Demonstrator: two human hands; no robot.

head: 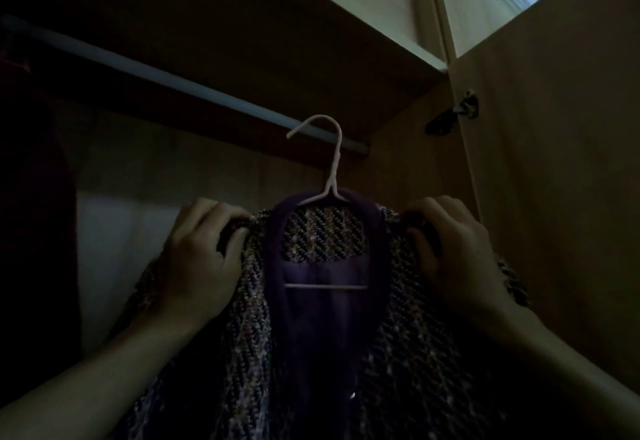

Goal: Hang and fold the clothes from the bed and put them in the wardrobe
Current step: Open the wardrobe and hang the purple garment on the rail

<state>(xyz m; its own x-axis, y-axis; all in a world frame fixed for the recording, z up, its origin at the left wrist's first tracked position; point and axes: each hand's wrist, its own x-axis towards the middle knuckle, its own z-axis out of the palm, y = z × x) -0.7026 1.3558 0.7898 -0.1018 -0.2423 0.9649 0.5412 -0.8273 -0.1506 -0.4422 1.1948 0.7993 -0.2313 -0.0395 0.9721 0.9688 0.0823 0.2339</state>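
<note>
- Left hand (197, 259): nearest, forearm rising from lower left; fingers curled and gripping the left shoulder of the cardigan.
- Right hand (457, 252): forearm rising from lower right; fingers clenched on the right shoulder of the same garment.
- Tweed cardigan (398, 335): purple-trimmed knit, already mounted on a hanger, held between both hands at shoulder level, front open, body hanging down out of view.
- White hanger (330, 162): hook upright, crossbar visible inside the neckline; hook tip appears at the rail's level, though whether seated on it or just in front cannot be told in the dim light.
- Wardrobe rail (173, 82): runs from upper left down to its end bracket at right; bare along the visible stretch left of the hook, so ample room for sliding.
- Dark garment (31, 197): hanging at far left, well apart from the hook.
- Wardrobe side panel (433, 148): close to the right shoulder; tight margin on that side.
- Open door (554, 162) with hinge (457, 110): clear of the hands.
- Progress, judged: hangering done for this piece; hooking or release and settling left; bed and other clothes not in view.
</note>
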